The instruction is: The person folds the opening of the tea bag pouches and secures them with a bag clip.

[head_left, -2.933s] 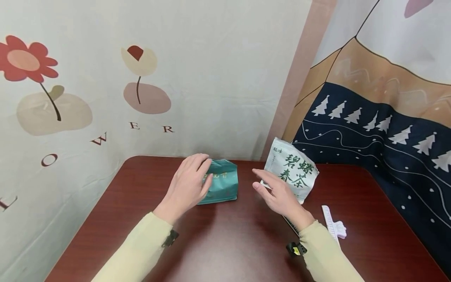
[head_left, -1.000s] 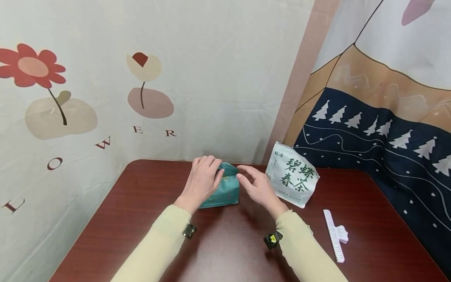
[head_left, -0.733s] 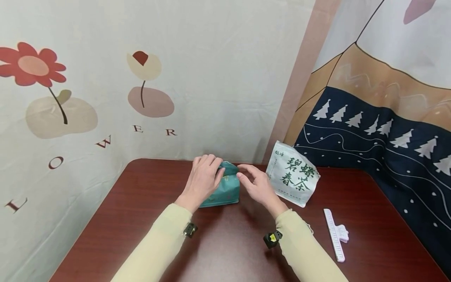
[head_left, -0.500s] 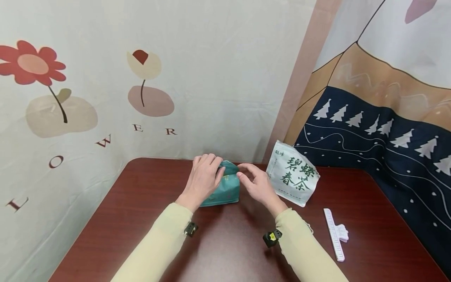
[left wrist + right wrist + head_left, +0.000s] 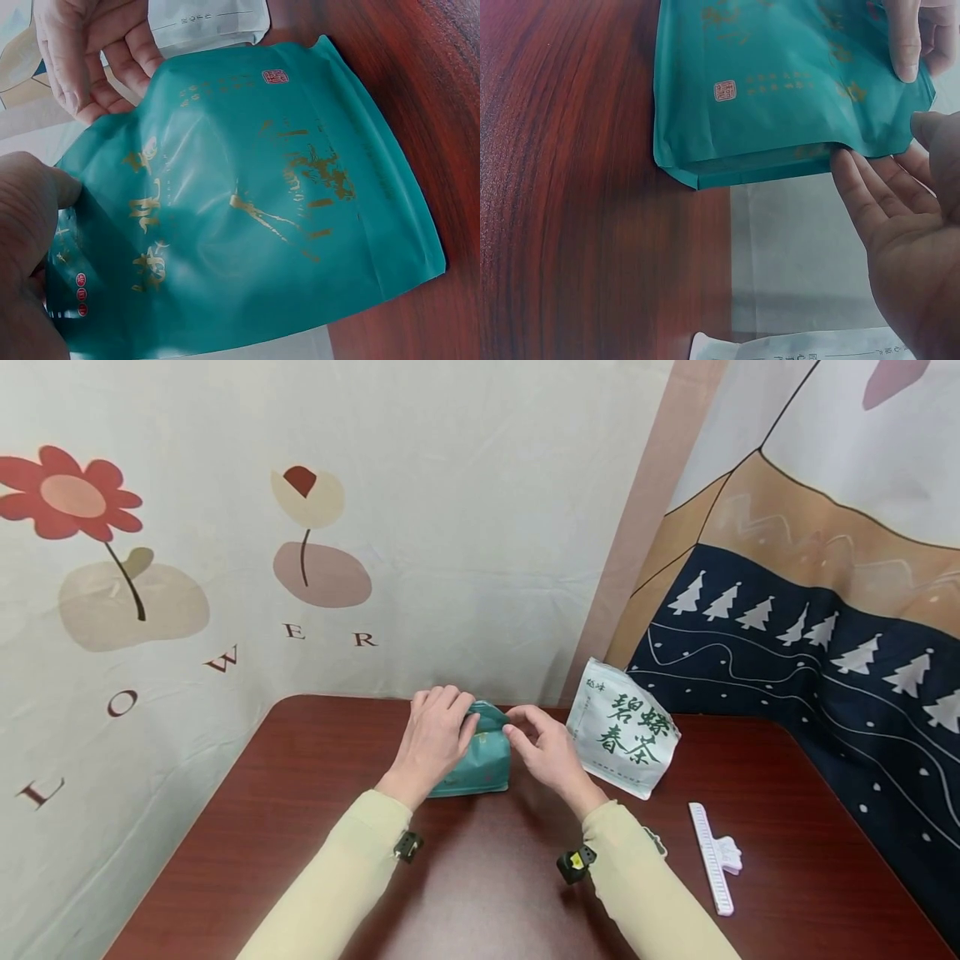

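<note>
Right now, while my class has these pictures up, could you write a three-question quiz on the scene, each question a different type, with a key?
1. True or false: the left hand and the right hand both touch the green bag.
2. In the head view, what colour is the other bag?
3. Which item lies untouched on the table? A) a spoon B) a clip C) a cup

Key: 1. True. 2. White, with green lettering. 3. B.
</note>
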{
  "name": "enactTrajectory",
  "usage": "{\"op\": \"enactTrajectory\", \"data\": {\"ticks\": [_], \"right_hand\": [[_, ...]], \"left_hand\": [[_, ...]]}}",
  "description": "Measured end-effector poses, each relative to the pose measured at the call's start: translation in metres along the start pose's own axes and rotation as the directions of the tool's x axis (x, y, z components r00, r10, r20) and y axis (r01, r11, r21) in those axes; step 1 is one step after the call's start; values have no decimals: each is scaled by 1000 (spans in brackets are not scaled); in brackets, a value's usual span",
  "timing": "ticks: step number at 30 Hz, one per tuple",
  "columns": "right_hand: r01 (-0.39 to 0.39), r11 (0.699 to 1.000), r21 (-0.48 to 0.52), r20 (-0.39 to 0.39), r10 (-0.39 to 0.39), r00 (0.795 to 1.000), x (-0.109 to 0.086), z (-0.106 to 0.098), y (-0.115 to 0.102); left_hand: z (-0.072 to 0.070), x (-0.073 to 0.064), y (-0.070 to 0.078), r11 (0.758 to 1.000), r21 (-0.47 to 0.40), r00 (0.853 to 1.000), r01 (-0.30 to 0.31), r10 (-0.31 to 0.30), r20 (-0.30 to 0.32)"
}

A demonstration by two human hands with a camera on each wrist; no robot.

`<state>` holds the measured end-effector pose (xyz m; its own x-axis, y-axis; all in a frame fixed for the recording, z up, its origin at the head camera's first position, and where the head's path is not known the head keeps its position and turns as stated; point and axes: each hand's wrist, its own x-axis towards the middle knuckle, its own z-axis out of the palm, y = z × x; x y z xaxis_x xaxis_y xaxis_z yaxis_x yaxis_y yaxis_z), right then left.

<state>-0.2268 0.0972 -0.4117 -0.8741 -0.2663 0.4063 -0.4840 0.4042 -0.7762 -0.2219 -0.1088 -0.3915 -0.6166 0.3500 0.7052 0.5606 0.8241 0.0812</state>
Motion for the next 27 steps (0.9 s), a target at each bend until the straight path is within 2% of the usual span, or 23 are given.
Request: {"op": "enactTrajectory", "data": {"ticks": [9,18,27], "right_hand": [[2,1000,-21,-6,-2,1000,1,2,1],[32,999,-33,-12,-32,999,3,2,1],[39,999,-38,-13,-40,999,2,3,1]], "left_hand": [[2,0,-1,1000,-1,1000,1,-1,-1],[2,1,0,1000,-15,999,-12,12,-37],[1,1,1,1000,-15,999,-15,15,-33]]}}
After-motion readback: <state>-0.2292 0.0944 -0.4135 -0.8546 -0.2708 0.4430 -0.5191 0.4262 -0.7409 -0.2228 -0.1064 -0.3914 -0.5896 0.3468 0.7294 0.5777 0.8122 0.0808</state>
